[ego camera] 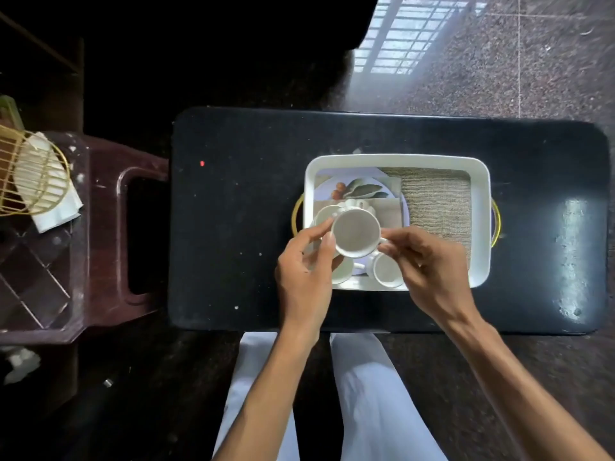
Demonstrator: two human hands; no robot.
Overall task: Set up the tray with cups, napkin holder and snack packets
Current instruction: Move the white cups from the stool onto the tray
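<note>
I see the left hand [306, 261] and the right hand [426, 264] pinch one white cup [356, 231] from both sides, over the left half of the white tray [481, 224]. More cups [386, 271] stand in it below

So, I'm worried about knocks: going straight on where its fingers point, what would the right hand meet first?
The right hand would meet the raised cup, which its fingertips pinch at the handle side; past it, probably the left hand, though depth is unclear.
</note>
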